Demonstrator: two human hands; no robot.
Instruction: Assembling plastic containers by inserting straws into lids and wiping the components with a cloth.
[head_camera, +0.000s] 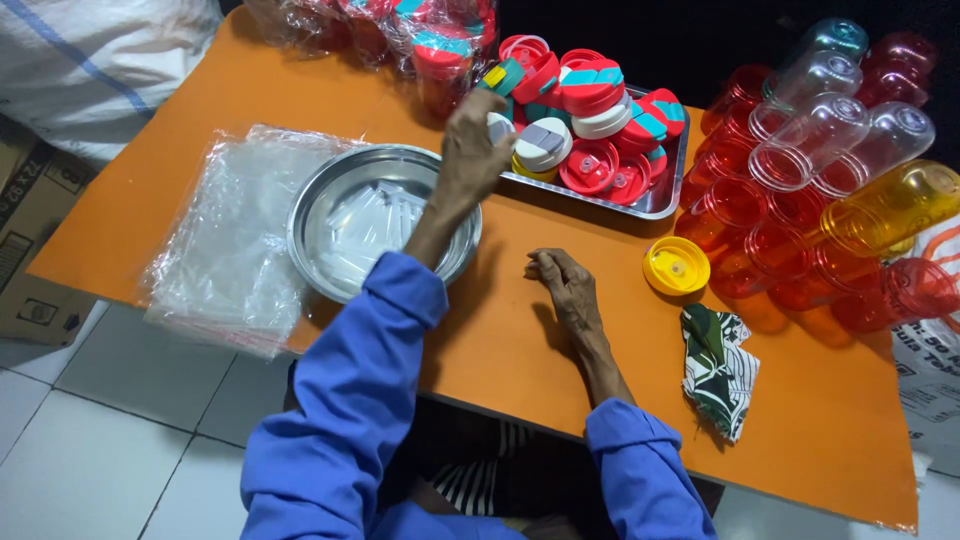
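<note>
My left hand (478, 140) reaches past a round metal bowl (310, 215) to the near-left corner of a metal tray (660, 200) piled with red, teal, white and grey bottle lids (590, 90). Its fingers curl over a white lid (498, 124) at the tray's edge; whether they grip it is not clear. My right hand (562, 283) rests fingers-down on the orange table (500, 340), holding nothing. The bowl holds several clear plastic straws (375, 215). A yellow lid (676, 265) lies alone on the table right of my right hand.
A stack of clear plastic bags (225, 240) lies left of the bowl. Red, clear and yellow plastic bottles (830, 190) are piled at the right. A patterned cloth (718, 368) sits near the front edge. Wrapped bottles (400, 30) stand at the back; a cardboard box (30, 230) is at left.
</note>
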